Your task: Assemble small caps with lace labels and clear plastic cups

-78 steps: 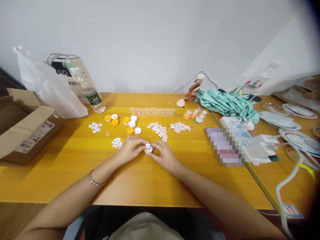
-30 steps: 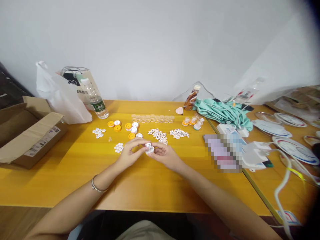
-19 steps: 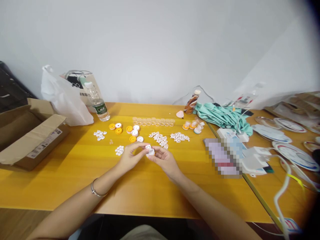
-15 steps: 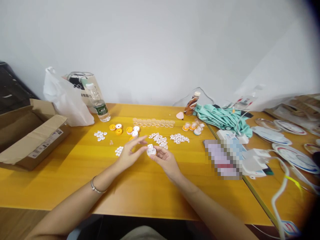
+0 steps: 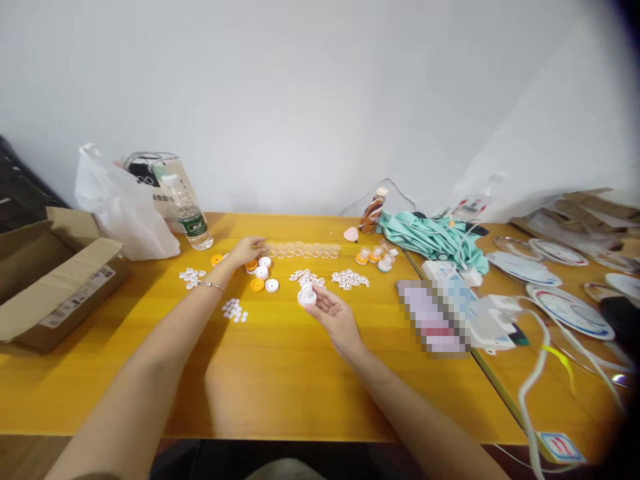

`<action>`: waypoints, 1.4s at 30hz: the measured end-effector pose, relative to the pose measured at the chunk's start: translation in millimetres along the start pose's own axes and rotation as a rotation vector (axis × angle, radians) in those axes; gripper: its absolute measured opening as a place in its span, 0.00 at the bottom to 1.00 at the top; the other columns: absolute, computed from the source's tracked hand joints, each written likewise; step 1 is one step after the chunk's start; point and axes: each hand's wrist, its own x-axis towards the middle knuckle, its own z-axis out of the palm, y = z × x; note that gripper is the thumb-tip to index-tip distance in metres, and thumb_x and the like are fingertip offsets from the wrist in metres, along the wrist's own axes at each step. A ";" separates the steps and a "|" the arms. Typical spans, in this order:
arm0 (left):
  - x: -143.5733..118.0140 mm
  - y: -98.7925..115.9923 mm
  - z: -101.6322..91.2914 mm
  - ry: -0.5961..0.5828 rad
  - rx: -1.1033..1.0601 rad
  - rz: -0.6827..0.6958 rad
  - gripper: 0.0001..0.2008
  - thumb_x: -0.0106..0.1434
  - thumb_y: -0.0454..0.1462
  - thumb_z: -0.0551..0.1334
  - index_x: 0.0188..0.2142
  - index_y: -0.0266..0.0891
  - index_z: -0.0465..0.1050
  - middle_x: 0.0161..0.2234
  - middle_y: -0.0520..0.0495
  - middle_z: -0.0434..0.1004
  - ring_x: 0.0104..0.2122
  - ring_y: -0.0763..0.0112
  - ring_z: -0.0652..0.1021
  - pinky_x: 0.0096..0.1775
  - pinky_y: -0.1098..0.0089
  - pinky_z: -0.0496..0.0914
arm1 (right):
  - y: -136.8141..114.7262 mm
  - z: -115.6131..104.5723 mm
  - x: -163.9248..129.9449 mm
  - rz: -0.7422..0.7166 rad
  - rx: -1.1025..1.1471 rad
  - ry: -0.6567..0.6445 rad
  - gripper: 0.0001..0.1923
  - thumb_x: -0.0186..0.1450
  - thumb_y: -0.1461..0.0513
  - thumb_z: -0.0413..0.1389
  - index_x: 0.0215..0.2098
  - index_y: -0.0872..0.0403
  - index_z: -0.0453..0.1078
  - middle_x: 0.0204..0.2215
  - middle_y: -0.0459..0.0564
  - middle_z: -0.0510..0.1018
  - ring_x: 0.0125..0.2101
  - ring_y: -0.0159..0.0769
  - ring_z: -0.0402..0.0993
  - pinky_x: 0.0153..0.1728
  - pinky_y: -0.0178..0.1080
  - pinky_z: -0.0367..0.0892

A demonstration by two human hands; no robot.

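My right hand (image 5: 336, 317) holds a small white round part (image 5: 307, 295) with a narrower gear-like piece standing on top, pinched between thumb and fingers above the table. My left hand (image 5: 249, 251) reaches away to the left end of a double row of clear plastic cups (image 5: 305, 251). Its fingers are bent around the endmost cup, which they mostly hide. Below that hand lie white and orange round caps (image 5: 261, 272). White lattice-like pieces (image 5: 350, 279) are spread in two groups beyond my right hand.
Small white discs (image 5: 234, 310) and other white pieces (image 5: 191, 277) lie left. Assembled clear-topped pieces (image 5: 375, 255) stand right, near a brown drink bottle (image 5: 373, 211) and green cloth (image 5: 435, 233). A cardboard box (image 5: 60, 280) and water bottle (image 5: 193, 220) are left; a power strip (image 5: 495, 327) is right.
My left hand has moved from beside the white part, away and left to the cup row. My right hand keeps its hold on the white part. The view has shifted slightly.
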 end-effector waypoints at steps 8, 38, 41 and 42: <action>-47.2 57.5 -13.1 0.138 -0.159 0.048 0.20 0.59 0.43 0.59 0.48 0.34 0.64 0.37 0.44 0.77 0.38 0.67 0.76 0.43 0.65 0.68 | -3.5 1.1 -5.3 -0.024 -0.011 -0.039 0.19 0.47 0.59 0.67 0.37 0.51 0.73 0.35 0.47 0.80 0.35 0.35 0.76 0.43 0.42 0.71; -157.1 95.8 34.7 -0.054 -0.327 0.377 0.11 0.57 0.39 0.65 0.40 0.39 0.72 0.38 0.46 0.77 0.39 0.68 0.76 0.44 0.66 0.69 | -6.1 7.6 -16.0 -0.015 -0.065 -0.071 0.15 0.48 0.60 0.66 0.31 0.51 0.69 0.31 0.45 0.80 0.32 0.33 0.77 0.40 0.40 0.72; -158.0 96.0 35.0 -0.070 -0.345 0.366 0.10 0.57 0.38 0.65 0.39 0.39 0.72 0.38 0.46 0.77 0.40 0.69 0.76 0.45 0.67 0.69 | -5.8 8.2 -17.0 -0.027 -0.065 -0.051 0.14 0.47 0.60 0.66 0.30 0.51 0.68 0.30 0.44 0.79 0.32 0.33 0.76 0.40 0.41 0.72; -158.5 96.9 34.6 -0.071 -0.347 0.366 0.10 0.57 0.38 0.65 0.39 0.39 0.72 0.38 0.46 0.77 0.40 0.69 0.76 0.45 0.67 0.69 | -5.6 8.4 -17.2 -0.035 -0.065 -0.045 0.14 0.47 0.61 0.66 0.30 0.51 0.67 0.30 0.44 0.79 0.32 0.33 0.76 0.41 0.41 0.71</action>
